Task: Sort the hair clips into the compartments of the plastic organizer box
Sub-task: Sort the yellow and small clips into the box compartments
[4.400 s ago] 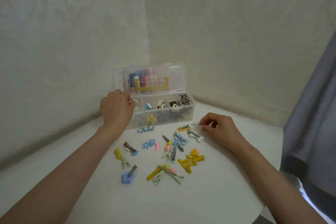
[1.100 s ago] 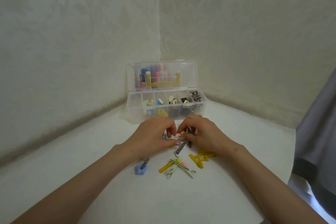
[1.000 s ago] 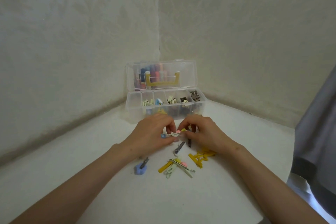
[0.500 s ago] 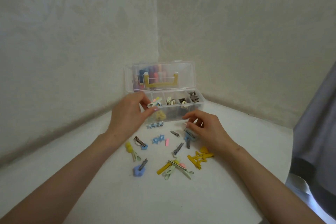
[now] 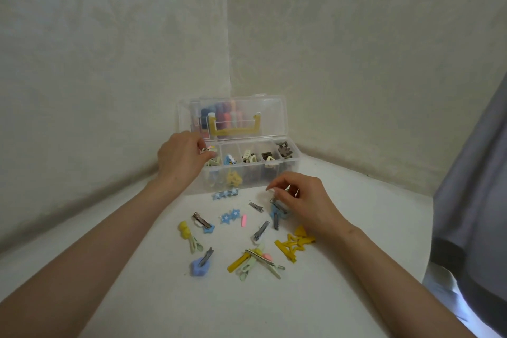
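Note:
A clear plastic organizer box (image 5: 285, 170) stands open in the corner, its lid (image 5: 271, 115) upright, with clips in several top compartments. My left hand (image 5: 181, 156) pinches a small pale clip with a pink tip (image 5: 207, 149) over the leftmost compartment. My right hand (image 5: 299, 200) hovers with curled fingers just above a blue and grey clip (image 5: 276, 214) on the table; whether it holds anything is unclear. Several loose clips lie in front of the box: blue star clips (image 5: 230, 216), a yellow star clip (image 5: 295, 245), a blue heart clip (image 5: 201, 266).
The white table (image 5: 343, 269) ends at a curved edge on the right, where grey cloth (image 5: 477, 200) hangs. Patterned walls (image 5: 109, 63) meet in a corner right behind the box. A yellow and green clip cluster (image 5: 255, 262) lies near the middle.
Both hands were together over the pile, working one clip. My left hand has since carried a pale clip up to the box's leftmost compartment; my right hand stays over the pile.

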Motion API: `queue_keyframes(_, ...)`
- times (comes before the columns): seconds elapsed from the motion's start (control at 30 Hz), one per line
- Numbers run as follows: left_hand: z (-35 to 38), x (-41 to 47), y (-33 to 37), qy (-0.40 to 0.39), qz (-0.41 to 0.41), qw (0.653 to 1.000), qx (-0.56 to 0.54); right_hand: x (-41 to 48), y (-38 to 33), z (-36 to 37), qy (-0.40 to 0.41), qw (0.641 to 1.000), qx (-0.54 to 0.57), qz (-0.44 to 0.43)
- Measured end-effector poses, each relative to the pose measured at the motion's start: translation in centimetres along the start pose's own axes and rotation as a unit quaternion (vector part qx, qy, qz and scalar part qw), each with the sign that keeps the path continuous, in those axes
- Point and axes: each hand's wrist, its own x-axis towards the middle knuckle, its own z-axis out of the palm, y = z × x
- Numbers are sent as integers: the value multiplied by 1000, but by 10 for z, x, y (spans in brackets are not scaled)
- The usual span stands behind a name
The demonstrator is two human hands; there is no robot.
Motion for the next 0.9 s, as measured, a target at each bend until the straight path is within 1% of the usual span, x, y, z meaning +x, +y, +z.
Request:
queue_keyframes(0.13,3,1,1,-44,-14,999,-3,-1,0,0,-2,1000,-3,0)
queue_keyframes(0.27,-6,-9,1,-25,3,1000,-7,0,1,-1,-6,1000,-8,-2)
queue_keyframes(0.4,-13,-27,5,15,61,998,-18,-2,-1,-4,-4,1000,-6,7)
queue_keyframes(0.53,-16,-45,12,15,130,990,-52,-2,-9,-17,-33,998,-61,-2)
queue_keyframes(0.6,-15,-54,17,-13,161,984,-74,-7,-14,-25,-49,996,-78,-6)
queue_keyframes(0.77,-3,-83,26,-117,207,962,-133,-41,-6,-45,-96,988,-119,-23)
queue_keyframes(0.83,0,-90,29,-142,217,955,-145,-56,1,-49,-92,986,-140,-23)
queue_keyframes(0.9,0,-93,32,-150,221,951,-159,-67,5,-50,-81,985,-149,-18)
